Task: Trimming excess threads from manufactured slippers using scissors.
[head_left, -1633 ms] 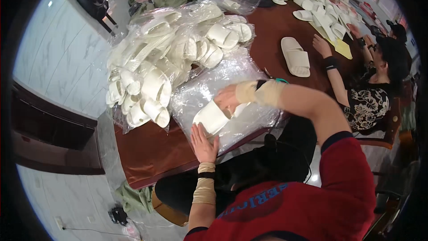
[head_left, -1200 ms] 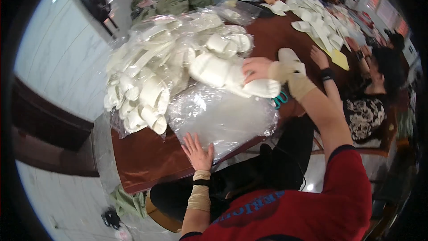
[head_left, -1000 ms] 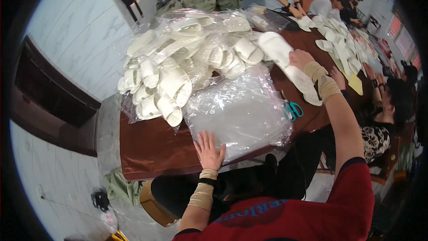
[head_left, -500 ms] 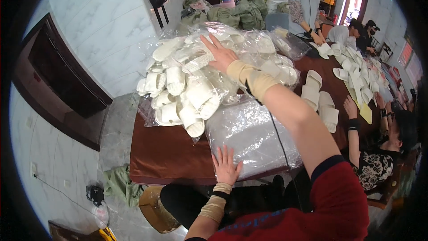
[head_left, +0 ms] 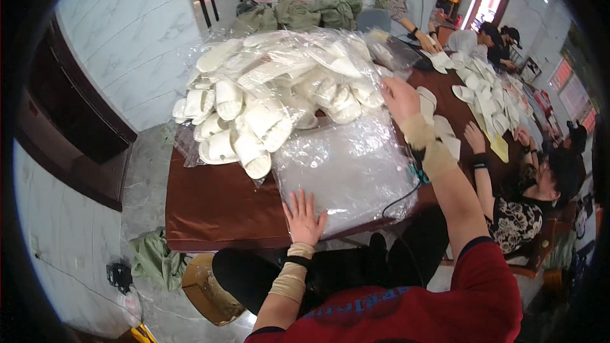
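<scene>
Your right hand [head_left: 398, 96]: fingers bent, hold unclear; slipper pile [head_left: 267, 121] just leftward. Left hand [head_left: 305, 221]: fingers wide, plastic [head_left: 343, 168] rightward.

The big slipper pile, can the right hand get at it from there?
Probably yes: the right hand is right beside the slipper pile, and nothing solid seems to stand between, though clear plastic covers much of it.

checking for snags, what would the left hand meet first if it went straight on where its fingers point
Past the flat, clear plastic sheeting under its fingers, the left hand would probably first meet the heap of white slip-on slippers in clear plastic, though depth is hard to judge.
</scene>
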Available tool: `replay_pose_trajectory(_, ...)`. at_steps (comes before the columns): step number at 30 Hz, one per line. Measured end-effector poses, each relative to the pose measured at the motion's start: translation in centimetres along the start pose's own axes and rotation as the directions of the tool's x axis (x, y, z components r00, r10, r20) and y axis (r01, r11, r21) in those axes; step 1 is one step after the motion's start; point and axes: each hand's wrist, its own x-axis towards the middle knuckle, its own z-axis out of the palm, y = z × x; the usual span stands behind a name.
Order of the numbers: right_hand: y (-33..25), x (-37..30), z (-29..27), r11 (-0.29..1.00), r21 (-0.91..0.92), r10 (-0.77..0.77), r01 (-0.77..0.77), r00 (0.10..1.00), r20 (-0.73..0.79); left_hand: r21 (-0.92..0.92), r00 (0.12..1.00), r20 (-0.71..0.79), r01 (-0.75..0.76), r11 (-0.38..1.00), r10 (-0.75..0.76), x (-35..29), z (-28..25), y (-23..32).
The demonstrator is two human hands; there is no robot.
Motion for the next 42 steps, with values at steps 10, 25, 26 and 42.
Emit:
replay_pose_trajectory(10,-11.1,-14.5,3.8,0.779,0.617,-0.352,0.112,0.892,0.282,0.075,0.999,0.006,-0.047,0.996,0.047,-0.1,1.6,0.5)
replay_pose_trajectory(25,14.5,-13.3,1.6,0.794,0.186,0.184,-0.579,0.520,0.834,0.039,0.999,0.032,-0.002,0.999,0.001,0.0,0.8,0.0)
replay_pose_trajectory(26,15.1,-13.2,2.0,0.717,0.284,0.116,-0.636,0.512,0.851,0.037,1.000,0.031,-0.006,0.999,0.005,0.2,1.1,0.2)
replay_pose_trajectory(42,9.2,-14.5,0.6,0.136,0.600,0.134,-0.788,0.615,0.777,0.059,0.999,0.037,-0.026,0.998,0.024,-0.3,1.5,-0.3)
